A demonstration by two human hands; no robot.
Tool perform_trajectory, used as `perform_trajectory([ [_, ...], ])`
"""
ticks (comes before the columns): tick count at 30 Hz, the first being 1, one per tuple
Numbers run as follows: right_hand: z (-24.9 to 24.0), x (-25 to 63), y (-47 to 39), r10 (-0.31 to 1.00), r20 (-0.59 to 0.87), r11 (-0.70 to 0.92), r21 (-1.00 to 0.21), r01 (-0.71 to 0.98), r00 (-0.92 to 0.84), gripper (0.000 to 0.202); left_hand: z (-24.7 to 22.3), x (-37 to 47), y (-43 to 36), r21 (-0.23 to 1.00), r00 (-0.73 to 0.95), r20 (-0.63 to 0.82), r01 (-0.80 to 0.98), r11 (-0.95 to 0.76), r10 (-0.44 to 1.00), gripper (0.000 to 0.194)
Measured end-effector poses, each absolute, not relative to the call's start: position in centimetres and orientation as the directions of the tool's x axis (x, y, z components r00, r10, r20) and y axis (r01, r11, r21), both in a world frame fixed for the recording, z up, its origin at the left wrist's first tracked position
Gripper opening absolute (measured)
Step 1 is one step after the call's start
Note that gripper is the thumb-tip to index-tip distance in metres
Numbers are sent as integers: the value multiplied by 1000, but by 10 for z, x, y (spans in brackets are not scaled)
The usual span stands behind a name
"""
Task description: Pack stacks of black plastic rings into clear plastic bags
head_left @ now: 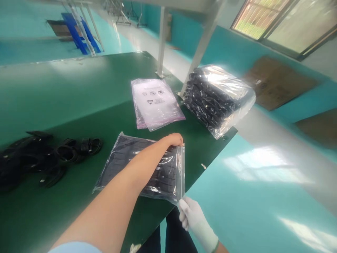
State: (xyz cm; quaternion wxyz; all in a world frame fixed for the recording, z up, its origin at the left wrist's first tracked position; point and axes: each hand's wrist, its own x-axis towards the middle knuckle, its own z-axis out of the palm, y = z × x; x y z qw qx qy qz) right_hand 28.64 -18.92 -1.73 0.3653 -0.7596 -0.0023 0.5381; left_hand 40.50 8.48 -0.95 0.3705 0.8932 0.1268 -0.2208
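A clear zip bag (158,172) with dark, ribbed-looking contents lies flat on the green table. Across it reaches my bare left arm, and my left hand (176,139) is closed on the far corner of the bag's zip edge, its fingers partly hidden. In a white glove, my right hand (191,214) pinches the near corner of that same edge between thumb and fingers, just past the table's edge. The zip strip runs between both hands.
Flat printed plastic bags (158,103) lie beyond on the green table (105,123). A large clear bag of black items (213,98) stands at the right by metal posts (162,42). Blurred black straps or bands (52,154) are heaped at left.
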Motion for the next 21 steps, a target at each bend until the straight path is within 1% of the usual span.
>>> perform_trajectory([
  [1, -14, 297, -189, 410, -774, -746, -589, -311, 483, 22, -8, 405, 86, 614, 873, -485, 383, -690, 53, 17],
  [2, -10, 310, -186, 423, -700, -743, -631, -223, 575, 21, -7, 404, 88, 623, 876, -481, 376, -686, 43, 21],
  [4, -2, 341, -175, 430, -483, -687, -723, -71, 763, 19, -7, 404, 91, 638, 879, -477, 367, -677, 28, 27],
  [5, 1, 358, -166, 427, -395, -635, -771, -41, 813, 18, -7, 404, 92, 643, 880, -475, 365, -673, 23, 25],
  [6, 2, 374, -154, 421, -353, -566, -822, -63, 836, 17, -8, 404, 93, 647, 881, -473, 364, -670, 21, 22],
  [7, 3, 389, -140, 412, -367, -492, -860, -136, 834, 16, -9, 404, 93, 649, 882, -471, 364, -668, 22, 19],
  [8, 3, 402, -125, 416, -422, -427, -873, -237, 805, 18, -11, 404, 93, 650, 882, -470, 365, -667, 26, 16],
  [9, 1, 412, -110, 430, -498, -386, -855, -346, 753, 20, -13, 404, 93, 649, 883, -469, 369, -665, 32, 16],
  [11, -2, 426, -82, 479, -613, -376, -790, -484, 628, 22, -16, 403, 93, 647, 881, -471, 382, -659, 48, 16],
  [12, -4, 429, -71, 505, -646, -386, -763, -519, 573, 21, -17, 403, 92, 646, 879, -474, 390, -657, 56, 16],
  [15, -9, 431, -52, 562, -684, -391, -716, -579, 466, 20, -19, 403, 91, 632, 870, -486, 418, -652, 86, 18],
  [18, -11, 428, -49, 581, -694, -381, -693, -611, 425, 20, -18, 404, 89, 615, 859, -500, 444, -652, 113, 18],
  [21, -13, 423, -54, 571, -707, -386, -680, -623, 417, 21, -15, 405, 86, 589, 844, -516, 472, -656, 143, 15],
])
